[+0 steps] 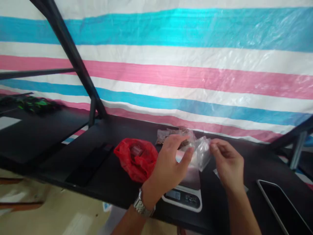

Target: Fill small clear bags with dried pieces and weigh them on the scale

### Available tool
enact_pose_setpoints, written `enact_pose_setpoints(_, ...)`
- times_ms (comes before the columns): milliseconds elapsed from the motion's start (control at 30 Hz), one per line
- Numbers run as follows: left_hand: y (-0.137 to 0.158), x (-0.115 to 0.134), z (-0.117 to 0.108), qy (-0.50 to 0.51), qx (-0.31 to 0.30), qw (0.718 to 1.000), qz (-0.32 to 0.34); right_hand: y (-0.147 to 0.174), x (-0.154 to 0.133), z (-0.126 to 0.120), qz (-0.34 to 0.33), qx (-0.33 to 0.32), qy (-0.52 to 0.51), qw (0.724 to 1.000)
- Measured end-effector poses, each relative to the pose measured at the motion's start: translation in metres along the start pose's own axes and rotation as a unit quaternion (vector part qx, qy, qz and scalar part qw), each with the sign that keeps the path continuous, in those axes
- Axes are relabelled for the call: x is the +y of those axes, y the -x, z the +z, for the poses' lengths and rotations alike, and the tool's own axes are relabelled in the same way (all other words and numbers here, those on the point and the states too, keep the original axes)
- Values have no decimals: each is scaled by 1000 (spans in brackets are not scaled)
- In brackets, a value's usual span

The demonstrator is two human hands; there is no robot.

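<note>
1. My right hand [228,163] pinches the edge of a clear plastic bag [203,153] between thumb and forefinger, at the far right corner of a digital scale [195,179]. A grip that small could slip, letting the thin film drop or swing.

2. My left hand [171,158] arches over the scale, thumb and fingers spread apart with nothing visibly held; whether a fingertip brushes the bag, I cannot tell. Resting that hand on the platform could throw off a reading. The display [173,195] is lit, its figure too blurred to trust.

3. Small clear packets with brown contents [161,136] lie just behind, partly hidden by my left hand. A careless knuckle could push them together or out of line.

4. The open red plastic bag [132,169] sits beside my left forearm on the black desk [220,209]. A sleeve-side bump, or my wristwatch [141,206] catching its loose film, could tip it.

5. A smartphone [283,205] lies near my right forearm, where a wide elbow could knock it.
</note>
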State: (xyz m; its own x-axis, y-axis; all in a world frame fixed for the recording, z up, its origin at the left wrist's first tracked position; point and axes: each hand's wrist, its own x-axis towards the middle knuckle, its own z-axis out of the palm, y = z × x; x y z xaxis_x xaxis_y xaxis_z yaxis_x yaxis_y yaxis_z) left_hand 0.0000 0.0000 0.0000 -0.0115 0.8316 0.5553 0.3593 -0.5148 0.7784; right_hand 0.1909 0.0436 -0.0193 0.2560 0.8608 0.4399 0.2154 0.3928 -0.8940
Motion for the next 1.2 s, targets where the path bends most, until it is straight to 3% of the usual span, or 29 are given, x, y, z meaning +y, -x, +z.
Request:
enact_pose_setpoints(100,-4,-11,0,93,-67,990,-79,7,-3,20,7,-50,-22,998)
enact_pose_setpoints(200,-2,-19,8,166,-119,969,-138,11,3,28,24,-48,-24,998)
enact_pose_setpoints(367,11,-29,23,216,-93,953,-191,2,12,10,42,-50,22,998)
enact_pose_setpoints(500,17,-33,11,224,-52,949,-215,-11,27,-26,40,-32,132,990)
enact_pose_setpoints(633,17,-40,-11,254,7,929,-269,-17,51,-57,91,-50,294,950)
enact_pose_setpoints(733,21,-43,-15,271,5,915,-297,-14,63,-66,99,-95,398,907)
enact_pose_setpoints(833,27,-43,-12,299,0,911,-285,-14,64,-70,86,-52,437,894)
enact_pose_setpoints(967,33,-49,-13,353,19,895,-272,-18,48,-73,44,88,321,942)
enact_pose_setpoints(1100,42,-51,-16,425,47,866,-260,-15,18,-45,7,221,133,966)
enact_pose_setpoints(1200,44,-45,-25,511,8,830,-225,-2,-6,-10,-33,192,65,979)
